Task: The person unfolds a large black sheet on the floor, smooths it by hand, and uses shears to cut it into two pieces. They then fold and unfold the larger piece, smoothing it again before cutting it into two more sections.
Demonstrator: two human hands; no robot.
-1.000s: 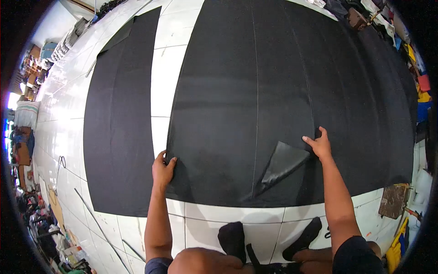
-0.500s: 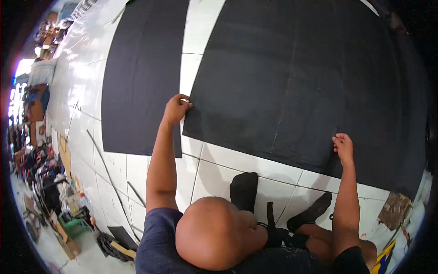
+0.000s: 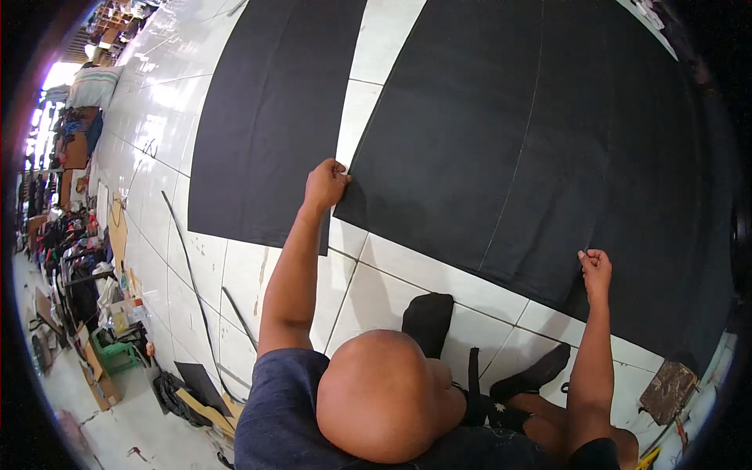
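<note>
A large black sheet [image 3: 446, 157] of smooth, fabric-like material is spread over the tiled floor. My left hand [image 3: 327, 186] pinches its left edge near the lower corner. Over to the right, my right hand [image 3: 597, 272] has thumb and fingertips closed on the same sheet, where a faint line runs down it and the surface ripples slightly. Thin pale lines cross the sheet lengthwise. To the left lies a narrower black strip [image 3: 266, 133], separated by a wedge of bare tile; my left wrist passes above its lower right corner.
Dark thin strips [image 3: 188, 270] lie on the white tiles [image 3: 376, 274] at left. A worn brown block [image 3: 668, 389] sits by the sheet's lower right corner. My socked feet [image 3: 428, 323] are just below the sheet. Clutter, including a green stool [image 3: 117, 352], lines the far left.
The view has shifted, so the sheets and floor appear further right. Both hands keep their closed hold on the large sheet; the right hand sits slightly lower in view.
</note>
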